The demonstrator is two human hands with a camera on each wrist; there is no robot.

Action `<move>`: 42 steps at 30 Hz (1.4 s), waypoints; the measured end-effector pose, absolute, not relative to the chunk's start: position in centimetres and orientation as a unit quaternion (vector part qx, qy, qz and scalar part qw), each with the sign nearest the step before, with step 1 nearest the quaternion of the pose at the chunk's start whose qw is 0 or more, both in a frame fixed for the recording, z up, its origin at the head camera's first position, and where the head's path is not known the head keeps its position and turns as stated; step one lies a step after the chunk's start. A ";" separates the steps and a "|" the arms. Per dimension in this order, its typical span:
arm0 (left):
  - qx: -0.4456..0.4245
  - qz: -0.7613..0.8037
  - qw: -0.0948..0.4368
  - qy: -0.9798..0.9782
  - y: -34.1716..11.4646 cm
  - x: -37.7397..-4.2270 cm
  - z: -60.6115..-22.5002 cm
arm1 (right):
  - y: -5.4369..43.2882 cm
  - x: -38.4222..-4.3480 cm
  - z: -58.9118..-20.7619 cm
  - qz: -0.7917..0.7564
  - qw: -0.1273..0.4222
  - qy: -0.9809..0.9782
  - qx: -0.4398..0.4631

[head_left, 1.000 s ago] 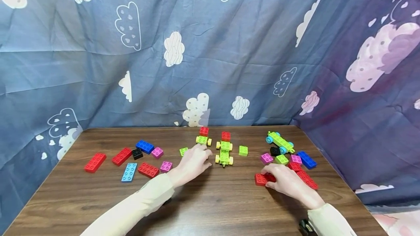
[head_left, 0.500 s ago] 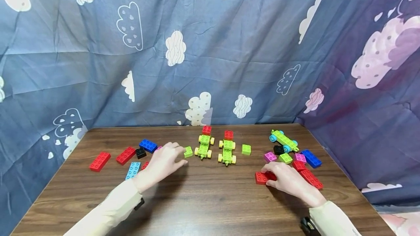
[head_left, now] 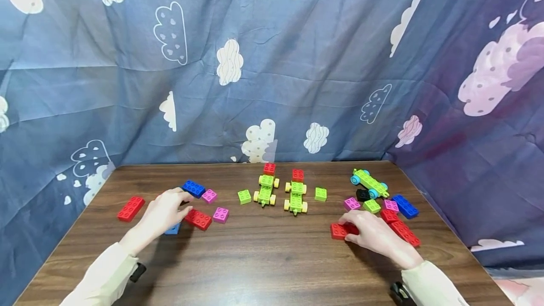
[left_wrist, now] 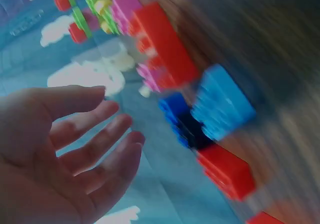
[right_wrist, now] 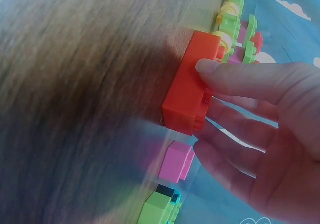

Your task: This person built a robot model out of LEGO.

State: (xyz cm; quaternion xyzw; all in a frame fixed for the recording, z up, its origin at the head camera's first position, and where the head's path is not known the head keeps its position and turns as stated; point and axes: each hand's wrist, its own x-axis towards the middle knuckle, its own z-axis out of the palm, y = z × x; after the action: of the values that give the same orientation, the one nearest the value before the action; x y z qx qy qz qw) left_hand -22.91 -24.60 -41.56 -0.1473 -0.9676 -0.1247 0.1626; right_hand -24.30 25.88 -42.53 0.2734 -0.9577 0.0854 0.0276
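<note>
My left hand (head_left: 163,214) hovers over the bricks on the left side, fingers loosely bent and holding nothing. Beneath and beside it lie a light blue brick (left_wrist: 222,104), a red brick (head_left: 198,219) and a blue brick (head_left: 193,189). A black brick (left_wrist: 194,130) and another red brick (left_wrist: 227,171), hidden behind the hand in the head view, show in the left wrist view. On the right, my right hand (head_left: 370,233) grips a long red brick (right_wrist: 190,84) at the table, thumb on its near side and fingers behind.
Two green cars with yellow wheels (head_left: 265,192) and red bricks behind them stand at mid-table, flanked by green bricks (head_left: 244,197). A green car base with blue wheels (head_left: 369,183) lies right, near pink (head_left: 352,203), green, blue (head_left: 405,207) and red bricks. A patterned curtain (head_left: 238,107) hangs behind the table.
My left hand has moved left, from the left yellow-wheeled car to above the left-hand bricks. My right hand stays on the red brick. The head view has shifted slightly.
</note>
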 end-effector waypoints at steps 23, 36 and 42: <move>-0.132 -0.080 0.047 -0.987 -28.3 -22.1 -43.3 | 25.9 -24.5 -42.7 0.098 0.020 -0.957 0.273; -0.145 -0.083 -0.047 -0.985 -29.1 -21.1 -41.7 | 26.0 -24.4 -42.6 0.094 0.022 -0.953 0.287; -0.123 -0.113 -0.056 -0.984 -28.9 -20.6 -41.9 | 26.1 -24.5 -42.6 0.091 0.026 -0.951 0.295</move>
State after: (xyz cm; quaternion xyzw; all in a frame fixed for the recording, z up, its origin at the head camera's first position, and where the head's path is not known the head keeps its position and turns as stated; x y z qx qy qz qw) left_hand -20.62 -28.88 -41.92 -0.1227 -0.9843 -0.1134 -0.0561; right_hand -24.48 26.08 -42.58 0.2950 -0.9508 0.0909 0.0255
